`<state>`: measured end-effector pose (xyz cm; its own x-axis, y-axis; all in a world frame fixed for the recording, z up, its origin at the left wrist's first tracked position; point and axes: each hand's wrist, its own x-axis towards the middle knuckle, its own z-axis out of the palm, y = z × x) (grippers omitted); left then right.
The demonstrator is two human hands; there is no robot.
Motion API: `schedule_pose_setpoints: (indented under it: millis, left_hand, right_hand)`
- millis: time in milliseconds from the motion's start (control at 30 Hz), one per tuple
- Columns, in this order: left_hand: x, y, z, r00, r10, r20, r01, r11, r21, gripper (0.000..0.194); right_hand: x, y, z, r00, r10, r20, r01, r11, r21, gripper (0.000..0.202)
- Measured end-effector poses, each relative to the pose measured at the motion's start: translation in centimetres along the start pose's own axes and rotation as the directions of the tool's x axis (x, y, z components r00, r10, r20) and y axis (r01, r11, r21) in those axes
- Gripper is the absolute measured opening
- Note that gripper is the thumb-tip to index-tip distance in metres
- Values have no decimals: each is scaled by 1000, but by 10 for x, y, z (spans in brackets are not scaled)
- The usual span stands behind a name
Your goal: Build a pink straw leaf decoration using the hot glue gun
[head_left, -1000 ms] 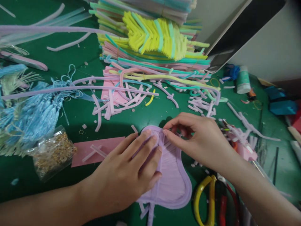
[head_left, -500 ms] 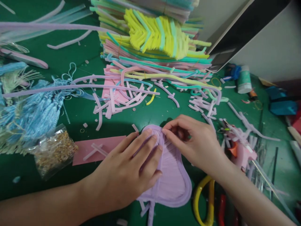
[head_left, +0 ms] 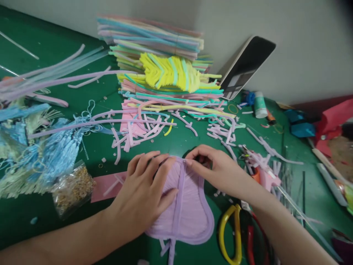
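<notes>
The light is soft and a bit dim, with a dark shadow by the right hand [head_left: 217, 165], a pale shine on the smartphone [head_left: 252, 60], slightly blurry blue tassels [head_left: 60, 149] and a blackish top right corner

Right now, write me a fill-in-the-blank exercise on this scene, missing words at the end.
The hand nearer the yellow handle is the ____ one.
The bag of small rings lies to the ____ of the large lilac piece.
The tabletop is ____.
The fuzzy bundle is mostly ____.

Missing words: right; left; green; yellow
</notes>
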<state>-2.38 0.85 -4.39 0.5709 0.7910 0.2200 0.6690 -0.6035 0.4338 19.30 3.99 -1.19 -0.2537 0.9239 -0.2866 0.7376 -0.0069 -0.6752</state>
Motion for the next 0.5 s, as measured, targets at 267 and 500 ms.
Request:
schedule_pose_setpoints:
  millis: [267, 500]
  left_hand:
    - [14, -2, -16, 971, -192, 139, 236, 719, -654, 42]
    - [22, 2, -21, 870, -329, 367, 493, 543, -679, 27]
  right_hand:
    - [-24, -11, 0, 995, 75, 59, -95, 820, 565, 22]
    - [-25, -14, 18, 985, 171, -23, -117, 762, 637, 24]
